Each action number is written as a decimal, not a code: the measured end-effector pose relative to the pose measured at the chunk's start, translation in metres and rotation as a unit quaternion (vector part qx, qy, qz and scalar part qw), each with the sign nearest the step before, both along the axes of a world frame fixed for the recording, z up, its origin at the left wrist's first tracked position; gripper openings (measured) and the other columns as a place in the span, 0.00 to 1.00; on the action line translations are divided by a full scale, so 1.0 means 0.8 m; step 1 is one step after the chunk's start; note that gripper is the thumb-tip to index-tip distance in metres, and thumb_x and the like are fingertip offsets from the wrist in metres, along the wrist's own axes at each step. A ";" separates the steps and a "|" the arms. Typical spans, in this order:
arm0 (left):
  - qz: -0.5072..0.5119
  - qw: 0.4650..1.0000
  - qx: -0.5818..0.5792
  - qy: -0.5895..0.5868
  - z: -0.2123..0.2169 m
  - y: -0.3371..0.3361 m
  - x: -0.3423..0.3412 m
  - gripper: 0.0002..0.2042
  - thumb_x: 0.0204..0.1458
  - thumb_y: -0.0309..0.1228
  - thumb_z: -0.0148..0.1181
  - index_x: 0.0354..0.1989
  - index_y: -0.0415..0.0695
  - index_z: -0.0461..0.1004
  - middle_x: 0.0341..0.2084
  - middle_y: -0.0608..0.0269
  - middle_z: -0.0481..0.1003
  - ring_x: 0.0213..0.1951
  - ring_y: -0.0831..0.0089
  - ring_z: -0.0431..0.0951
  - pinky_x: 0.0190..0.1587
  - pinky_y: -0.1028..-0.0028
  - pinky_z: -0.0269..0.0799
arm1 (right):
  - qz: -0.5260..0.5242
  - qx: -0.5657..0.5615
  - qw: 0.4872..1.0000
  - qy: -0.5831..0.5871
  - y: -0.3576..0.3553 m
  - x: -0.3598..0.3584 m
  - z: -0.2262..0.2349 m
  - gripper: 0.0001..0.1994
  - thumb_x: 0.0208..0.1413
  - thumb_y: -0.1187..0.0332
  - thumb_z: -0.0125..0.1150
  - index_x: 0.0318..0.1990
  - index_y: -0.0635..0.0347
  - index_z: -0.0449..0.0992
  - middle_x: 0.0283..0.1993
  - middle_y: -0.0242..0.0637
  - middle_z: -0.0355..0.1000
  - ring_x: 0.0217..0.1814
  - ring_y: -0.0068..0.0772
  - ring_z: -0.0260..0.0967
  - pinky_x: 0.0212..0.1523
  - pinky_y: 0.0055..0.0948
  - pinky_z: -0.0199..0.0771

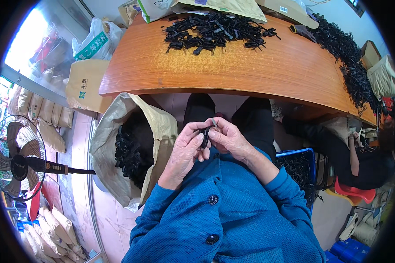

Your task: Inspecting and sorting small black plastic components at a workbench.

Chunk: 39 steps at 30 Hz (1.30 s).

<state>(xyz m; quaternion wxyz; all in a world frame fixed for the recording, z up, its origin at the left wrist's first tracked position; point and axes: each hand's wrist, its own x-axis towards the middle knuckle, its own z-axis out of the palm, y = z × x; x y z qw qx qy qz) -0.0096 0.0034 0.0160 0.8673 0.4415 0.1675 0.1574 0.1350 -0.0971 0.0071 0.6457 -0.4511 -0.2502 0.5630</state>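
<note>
Both hands meet in front of my chest, above my lap. My left hand [189,147] is closed round a small black plastic part [205,136], pinching it between thumb and fingers. My right hand [229,138] is closed too, its fingertips against the same part. A thin grey blade-like piece [214,122] sticks up at the right fingertips; most of it is hidden. Ahead, a loose pile of similar black plastic parts [215,33] lies on the wooden table [197,76]. To the left of my hands an open woven sack [105,149] holds many black parts [134,153].
A blue crate [312,166] with black pieces stands by my right side. A long heap of thin black pieces [344,57] covers the table's right end. Another person [360,164] sits on the right. On the left stand a fan [19,166] and stacked sacks [48,232].
</note>
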 end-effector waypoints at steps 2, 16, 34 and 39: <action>0.007 1.000 -0.004 0.010 -0.001 -0.003 0.002 0.13 0.61 0.30 0.49 0.53 0.43 0.64 0.27 0.61 0.72 0.22 0.79 0.73 0.21 0.86 0.66 | 0.045 -0.012 0.999 0.007 -0.002 0.004 0.001 0.11 0.61 0.62 0.55 0.47 0.56 0.67 0.24 0.22 0.64 0.16 0.09 0.51 0.15 0.12 0.46; -0.033 0.999 0.005 0.024 -0.009 -0.007 0.002 0.14 0.62 0.31 0.48 0.54 0.42 0.64 0.31 0.61 0.73 0.25 0.77 0.75 0.26 0.84 0.71 | 0.047 -0.033 0.998 -0.025 -0.006 0.007 -0.013 0.12 0.58 0.59 0.59 0.41 0.56 0.71 0.24 0.23 0.68 0.18 0.10 0.54 0.17 0.12 0.48; 0.071 0.903 0.405 0.123 -0.009 -0.015 0.002 0.20 0.56 0.18 0.47 0.59 0.40 0.63 0.44 0.60 0.73 0.37 0.78 0.76 0.34 0.78 0.75 | -0.006 -0.055 0.998 -0.034 -0.008 -0.007 0.005 0.16 0.64 0.56 0.48 0.50 0.57 0.70 0.22 0.23 0.61 0.18 0.12 0.51 0.16 0.15 0.49; 0.116 0.887 0.432 0.118 -0.008 -0.014 0.003 0.20 0.56 0.18 0.48 0.58 0.40 0.65 0.44 0.59 0.74 0.43 0.75 0.75 0.44 0.76 0.72 | 0.028 -0.055 0.997 0.052 -0.006 -0.027 0.017 0.20 0.67 0.56 0.40 0.63 0.50 0.59 0.19 0.23 0.52 0.15 0.15 0.44 0.15 0.17 0.43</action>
